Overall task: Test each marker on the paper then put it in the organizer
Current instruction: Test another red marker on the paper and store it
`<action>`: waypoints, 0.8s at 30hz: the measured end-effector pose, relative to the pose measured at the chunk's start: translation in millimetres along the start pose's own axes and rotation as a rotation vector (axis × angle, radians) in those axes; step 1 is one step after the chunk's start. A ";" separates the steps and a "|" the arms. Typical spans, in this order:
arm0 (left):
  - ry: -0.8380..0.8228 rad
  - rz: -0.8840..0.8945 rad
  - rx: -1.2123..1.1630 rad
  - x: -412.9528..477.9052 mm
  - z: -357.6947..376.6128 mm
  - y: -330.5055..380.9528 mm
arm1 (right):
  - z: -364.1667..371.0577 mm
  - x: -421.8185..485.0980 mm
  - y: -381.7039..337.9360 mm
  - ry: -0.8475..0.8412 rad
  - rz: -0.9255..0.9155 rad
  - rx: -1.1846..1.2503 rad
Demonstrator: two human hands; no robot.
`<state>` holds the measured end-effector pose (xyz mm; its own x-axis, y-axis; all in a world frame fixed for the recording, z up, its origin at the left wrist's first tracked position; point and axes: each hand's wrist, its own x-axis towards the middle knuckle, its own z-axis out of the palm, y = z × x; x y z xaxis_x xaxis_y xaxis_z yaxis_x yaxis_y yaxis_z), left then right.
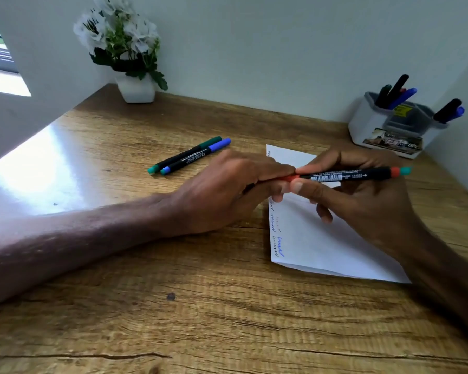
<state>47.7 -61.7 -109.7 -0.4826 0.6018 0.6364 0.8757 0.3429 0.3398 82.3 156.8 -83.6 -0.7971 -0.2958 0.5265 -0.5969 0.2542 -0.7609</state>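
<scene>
I see the right hand [362,203] pinching the slim black barrel of a marker [343,175], level just above the smooth white paper [308,238], while the left hand [227,190] grips its red end. The white plastic organizer [368,125] stands at the wood-grain worktop's [173,292] far right corner.

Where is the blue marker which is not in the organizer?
In the head view, the blue marker lies on the table left of the paper, beside the green marker, beyond the left hand.
</scene>
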 end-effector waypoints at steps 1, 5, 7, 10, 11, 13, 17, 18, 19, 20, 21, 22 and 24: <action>0.021 0.005 -0.003 0.1 0.2 0.9 | 1.6 0.1 0.0 0.016 0.004 0.005; 0.122 -0.012 0.014 1.1 1.5 7.6 | 8.0 2.1 -1.0 0.063 0.019 0.054; 0.136 -0.018 0.041 1.3 1.9 10.3 | 8.6 2.6 -2.1 0.077 0.033 0.056; 0.136 -0.049 0.043 4.4 3.4 10.7 | 3.4 4.6 -5.4 0.086 0.107 0.042; 0.136 -0.065 0.039 5.4 4.0 10.0 | 0.5 6.1 -6.3 0.080 0.138 0.029; 0.139 -0.088 0.047 6.5 4.5 7.7 | -5.8 9.5 -6.3 0.073 0.184 0.010; 0.186 -0.196 0.064 5.0 -0.1 1.2 | -26.2 13.2 -3.2 0.164 0.209 0.033; 0.218 -0.227 0.052 4.3 -1.9 0.5 | -32.8 13.6 -3.3 0.165 0.191 -0.017; 0.255 -0.238 0.037 3.8 -3.5 0.2 | -38.7 13.6 -2.7 0.151 0.165 -0.110; 0.288 -0.228 0.029 4.0 -5.0 0.2 | -42.5 13.5 -2.3 0.123 0.128 -0.232; 0.310 -0.202 0.032 4.6 -5.7 0.9 | -43.5 13.2 -2.1 0.091 0.081 -0.363; 0.323 -0.179 0.039 5.8 -5.4 1.8 | -41.6 13.0 -1.6 0.062 0.031 -0.476; 0.327 -0.157 0.028 9.5 -2.3 4.8 | -32.3 12.8 -2.7 0.021 -0.061 -0.574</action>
<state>47.4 -56.0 -100.4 -0.5775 0.2787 0.7673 0.7881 0.4354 0.4350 70.8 182.2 -62.6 -0.7580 -0.3084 0.5747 -0.5907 0.6982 -0.4044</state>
